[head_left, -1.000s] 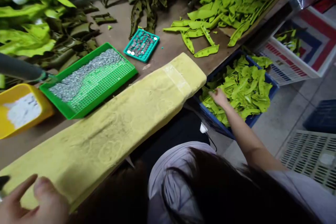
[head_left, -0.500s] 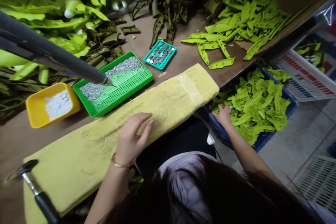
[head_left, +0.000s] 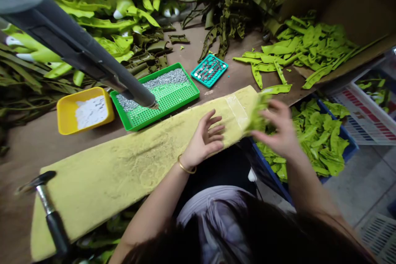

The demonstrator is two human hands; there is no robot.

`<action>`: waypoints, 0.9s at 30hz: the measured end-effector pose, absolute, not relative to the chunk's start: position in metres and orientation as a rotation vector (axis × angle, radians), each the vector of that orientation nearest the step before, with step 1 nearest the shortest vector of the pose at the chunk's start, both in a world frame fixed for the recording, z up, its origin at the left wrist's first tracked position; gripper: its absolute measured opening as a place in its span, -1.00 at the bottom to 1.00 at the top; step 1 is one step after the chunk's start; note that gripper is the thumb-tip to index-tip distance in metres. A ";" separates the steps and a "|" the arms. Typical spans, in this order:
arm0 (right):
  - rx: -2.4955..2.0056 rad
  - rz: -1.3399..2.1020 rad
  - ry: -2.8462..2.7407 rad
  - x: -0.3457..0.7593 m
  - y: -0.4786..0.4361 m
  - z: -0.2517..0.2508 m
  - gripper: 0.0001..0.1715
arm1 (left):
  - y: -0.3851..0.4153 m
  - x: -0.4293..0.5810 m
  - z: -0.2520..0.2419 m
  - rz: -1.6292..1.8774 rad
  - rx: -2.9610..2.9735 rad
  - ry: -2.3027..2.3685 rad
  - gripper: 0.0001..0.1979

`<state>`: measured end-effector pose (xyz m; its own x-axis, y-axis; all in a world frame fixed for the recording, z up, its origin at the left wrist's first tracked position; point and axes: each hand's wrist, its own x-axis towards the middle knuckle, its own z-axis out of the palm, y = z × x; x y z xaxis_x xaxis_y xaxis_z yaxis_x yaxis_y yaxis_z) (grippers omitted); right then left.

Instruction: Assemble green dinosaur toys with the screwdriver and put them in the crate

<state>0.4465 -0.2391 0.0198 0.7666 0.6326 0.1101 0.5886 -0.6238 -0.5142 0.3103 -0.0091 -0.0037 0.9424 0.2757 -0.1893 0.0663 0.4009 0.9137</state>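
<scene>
My right hand (head_left: 280, 132) holds a bright green fabric piece (head_left: 258, 115) just past the right end of the long yellow pad (head_left: 123, 169); the hand and the piece are smeared by motion. My left hand (head_left: 204, 140) hovers over the pad's right part, palm turned toward the right hand, fingers spread and holding nothing. A thin gold bangle circles the left wrist. Below the right hand stands a blue crate (head_left: 337, 165) full of the same green pieces.
Behind the pad are a green mesh tray (head_left: 173, 99) of small metal parts, a yellow tub (head_left: 66, 126) with white bits and a small teal tray (head_left: 209, 70). A grey machine arm (head_left: 77, 47) points down at the green tray. A hammer (head_left: 49, 210) lies at the pad's left end. Green fabric piles surround the table.
My right hand came up out of the blue crate with a green piece and moved left to the pad's end. My left hand shifted right along the pad and lifted, fingers spreading.
</scene>
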 end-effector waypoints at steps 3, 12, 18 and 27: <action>-2.081 0.116 -1.335 0.459 -0.151 0.047 -0.56 | -0.003 0.321 -0.007 0.263 0.953 0.534 -0.41; -2.499 0.103 -0.853 0.606 -0.043 -0.011 -0.58 | 0.043 0.307 -0.025 0.493 0.819 0.742 -0.71; -2.493 0.039 -0.932 0.586 -0.061 -0.022 -0.60 | 0.044 0.306 -0.036 0.400 0.731 0.794 -0.83; -2.300 -0.052 -0.975 0.536 -0.060 0.003 -0.83 | 0.034 0.302 -0.031 0.467 0.748 0.737 -0.57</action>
<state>0.5357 -0.0602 0.0029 0.7249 0.6345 0.2682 0.6593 -0.5262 -0.5371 0.3018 0.0336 -0.0307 0.6591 0.6177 -0.4289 -0.1242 0.6520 0.7480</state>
